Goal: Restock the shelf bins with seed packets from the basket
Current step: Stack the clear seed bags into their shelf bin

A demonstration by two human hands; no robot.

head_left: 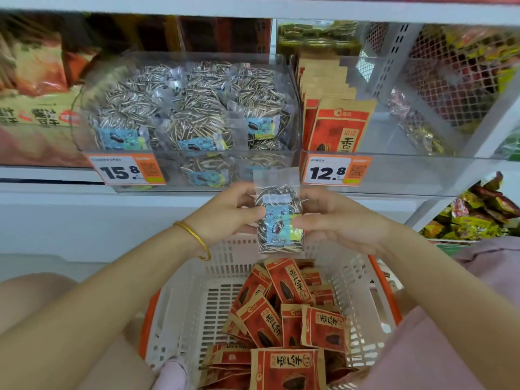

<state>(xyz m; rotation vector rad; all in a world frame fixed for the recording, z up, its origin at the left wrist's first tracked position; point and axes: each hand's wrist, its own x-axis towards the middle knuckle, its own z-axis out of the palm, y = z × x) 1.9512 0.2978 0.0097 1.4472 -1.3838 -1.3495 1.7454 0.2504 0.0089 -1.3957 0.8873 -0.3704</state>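
Both my hands hold one clear packet of striped sunflower seeds (280, 220) upright above the basket. My left hand (228, 213) pinches its left edge and my right hand (334, 220) pinches its right edge. Below them the white and orange basket (180, 311) holds several red and brown seed packets (287, 313). On the shelf ahead, the clear left bin (95, 108) is filled with matching clear seed packets (194, 108) and carries a 15.8 price tag (126, 171). The clear right bin (394, 170) holds a row of upright red and brown packets (334, 116) at its left end.
A 12.8 price tag (336, 171) hangs on the right bin. A white mesh divider (450, 80) stands at the right, with wrapped snacks (478, 215) beyond and below it. Orange snack bags (33, 80) fill the shelf's left side.
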